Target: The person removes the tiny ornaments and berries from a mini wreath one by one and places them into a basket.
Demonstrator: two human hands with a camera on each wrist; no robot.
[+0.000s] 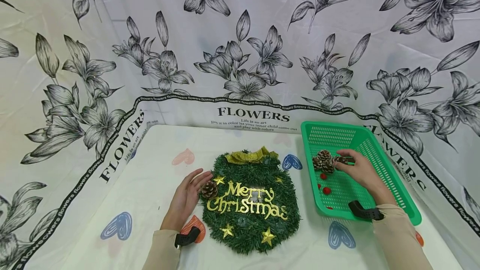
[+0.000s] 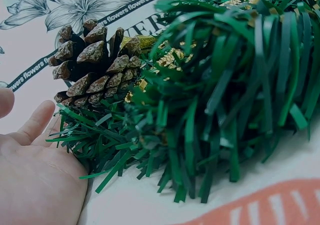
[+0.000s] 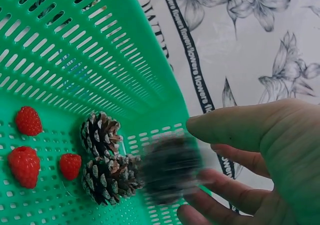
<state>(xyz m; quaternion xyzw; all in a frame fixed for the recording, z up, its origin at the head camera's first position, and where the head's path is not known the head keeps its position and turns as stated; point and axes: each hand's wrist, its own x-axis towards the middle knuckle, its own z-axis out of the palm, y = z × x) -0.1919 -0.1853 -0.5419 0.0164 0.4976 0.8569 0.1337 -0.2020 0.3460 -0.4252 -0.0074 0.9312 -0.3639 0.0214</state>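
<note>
A round green wreath (image 1: 251,170) bears gold "Merry Christmas" lettering (image 1: 247,201), gold stars and a gold bow (image 1: 252,155). My left hand (image 1: 186,195) lies by the wreath's left edge, palm turned toward it, fingers loosely extended around a pine cone (image 1: 209,189). In the left wrist view, that pine cone (image 2: 97,65) sits against the tinsel, apart from the palm. My right hand (image 1: 361,174) reaches into a green basket (image 1: 393,178). Its thumb and fingers are spread beside a blurred pine cone (image 3: 170,169); no firm grip shows.
More pine cones (image 1: 324,162) cluster in the basket, left of the right hand. Several red raspberry-like pieces (image 3: 24,166) lie on the basket floor. A white cloth with hearts covers the table (image 1: 150,203); a flower-printed curtain (image 1: 247,53) stands behind.
</note>
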